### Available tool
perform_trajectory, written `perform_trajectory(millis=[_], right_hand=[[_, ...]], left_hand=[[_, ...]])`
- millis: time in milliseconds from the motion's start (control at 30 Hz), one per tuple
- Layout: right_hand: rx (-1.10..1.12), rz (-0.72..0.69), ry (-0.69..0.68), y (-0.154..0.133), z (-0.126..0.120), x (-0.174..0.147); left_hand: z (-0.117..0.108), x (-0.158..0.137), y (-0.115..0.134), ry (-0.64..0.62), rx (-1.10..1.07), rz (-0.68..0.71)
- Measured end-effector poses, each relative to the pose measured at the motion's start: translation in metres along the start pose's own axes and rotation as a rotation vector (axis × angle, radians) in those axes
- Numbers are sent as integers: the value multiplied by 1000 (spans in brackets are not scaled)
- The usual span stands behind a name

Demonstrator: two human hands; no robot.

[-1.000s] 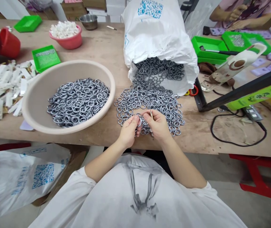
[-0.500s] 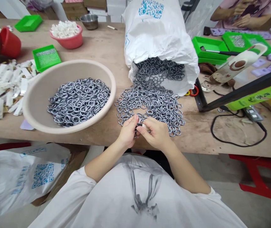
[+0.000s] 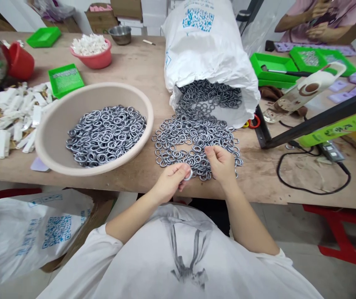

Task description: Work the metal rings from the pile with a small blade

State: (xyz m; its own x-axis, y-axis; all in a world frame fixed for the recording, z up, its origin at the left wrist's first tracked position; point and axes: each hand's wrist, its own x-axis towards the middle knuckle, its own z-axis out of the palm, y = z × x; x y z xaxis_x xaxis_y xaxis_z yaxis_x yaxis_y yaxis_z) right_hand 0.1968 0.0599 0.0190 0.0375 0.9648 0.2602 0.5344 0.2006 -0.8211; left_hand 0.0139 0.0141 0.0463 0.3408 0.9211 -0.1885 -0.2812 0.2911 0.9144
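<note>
My left hand (image 3: 170,180) is closed in front of the table edge, pinching a pale, shiny ring (image 3: 189,175) that sticks out past the fingertips. My right hand (image 3: 223,165) is held over the right part of a loose pile of grey metal rings (image 3: 178,135), thumb and fingers pressed together. Whatever it may hold is hidden. The pile spreads from the mouth of a white sack (image 3: 209,50) lying on its side. To the left stands a wide beige basin (image 3: 50,124) with many similar rings (image 3: 109,135) inside.
White rectangular pieces (image 3: 15,116) lie heaped at the left. Behind the basin are a green tray (image 3: 67,81) and a red bowl (image 3: 95,60) of white parts. A black metal bar (image 3: 308,120), a cable (image 3: 279,166) and a clear bottle (image 3: 290,99) occupy the right. Another person's hands (image 3: 319,31) show at back right.
My hands were together and have parted. The right one moved right and up over the ring pile, while the left stays low with a ring now showing at its fingertips.
</note>
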Motion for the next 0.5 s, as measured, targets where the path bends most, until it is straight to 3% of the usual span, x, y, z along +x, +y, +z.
perform_trajectory(millis=[100,200,233,300,367,500], right_hand=[[24,2,21,6,-5,1],[-24,-9,29,5,-6,-1],[-40,-13,33,4,-6,-2],[-62,-15,39,3,-6,-2],[-81,-13,41,4,-7,-2],[-122,-14,59,10,-10,-2]], left_hand=[[-22,-7,41,176,449,301],[-52,-3,86,638,969,662],[-62,-1,97,757,1110,666],[-79,5,111,871,1337,510],[-93,10,116,880,1481,382],[-108,12,116,923,1545,314]])
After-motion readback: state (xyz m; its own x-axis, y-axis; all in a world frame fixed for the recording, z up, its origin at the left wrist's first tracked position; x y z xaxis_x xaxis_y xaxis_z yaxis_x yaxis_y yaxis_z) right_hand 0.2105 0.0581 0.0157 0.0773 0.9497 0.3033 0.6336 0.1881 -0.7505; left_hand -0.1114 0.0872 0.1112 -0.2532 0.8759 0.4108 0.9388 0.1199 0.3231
